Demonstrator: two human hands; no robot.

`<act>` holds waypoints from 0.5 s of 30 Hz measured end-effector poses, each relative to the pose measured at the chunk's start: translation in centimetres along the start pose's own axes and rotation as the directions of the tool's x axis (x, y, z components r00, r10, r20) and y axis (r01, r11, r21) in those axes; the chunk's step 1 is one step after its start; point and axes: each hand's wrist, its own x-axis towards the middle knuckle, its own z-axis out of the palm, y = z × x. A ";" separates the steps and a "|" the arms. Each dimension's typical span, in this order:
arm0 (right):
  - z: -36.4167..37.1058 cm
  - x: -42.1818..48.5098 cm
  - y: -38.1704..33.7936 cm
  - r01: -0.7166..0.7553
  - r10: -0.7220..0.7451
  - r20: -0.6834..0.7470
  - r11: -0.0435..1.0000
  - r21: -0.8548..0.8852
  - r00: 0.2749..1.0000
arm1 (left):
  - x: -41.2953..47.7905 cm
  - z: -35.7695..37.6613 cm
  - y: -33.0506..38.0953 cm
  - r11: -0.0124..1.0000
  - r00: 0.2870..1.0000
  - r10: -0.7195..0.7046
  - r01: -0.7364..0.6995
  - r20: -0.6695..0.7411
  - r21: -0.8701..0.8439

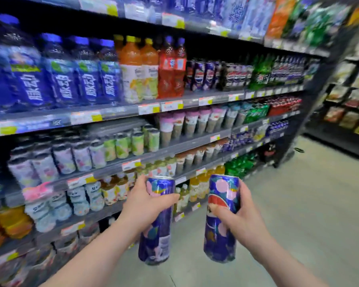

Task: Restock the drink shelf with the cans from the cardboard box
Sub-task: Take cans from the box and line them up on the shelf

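Observation:
I hold two tall blue cans with pink flower prints in front of the drink shelf (187, 145). My left hand (147, 206) grips the left can (157, 230) around its upper half. Fingers of my right hand (239, 216) wrap the right can (222, 206), which shows a red, white and blue logo. Both cans stand upright in the air, side by side and a little apart, at the height of the lower shelves. The cardboard box is out of view.
Shelves packed with bottles and cans run along the left: blue bottles (58, 75) and orange bottles (139, 67) up high, small dark-blue cans (203, 75) to their right. A snack rack (352, 90) stands at the far right. The grey aisle floor (298, 204) stretches ahead.

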 end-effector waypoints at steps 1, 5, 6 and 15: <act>-1.0 1.0 0.2 0.001 -0.001 -0.026 1.000 0.000 1.000 | 0.9 1.2 0.5 1.000 1.000 0.003 -0.003 0.016 0.007; -4.6 5.8 0.7 0.003 -0.001 -0.093 1.000 0.023 0.996 | 5.6 6.2 2.2 0.999 0.994 0.033 -0.033 0.103 -0.003; -5.4 7.4 0.8 0.014 -0.012 -0.106 1.000 0.019 0.994 | 7.1 7.4 2.6 0.999 0.992 0.045 -0.045 0.117 -0.010; -9.6 24.7 -0.9 0.060 -0.063 -0.153 0.998 -0.026 0.986 | 23.0 15.3 9.0 0.993 0.986 0.117 -0.120 0.115 0.016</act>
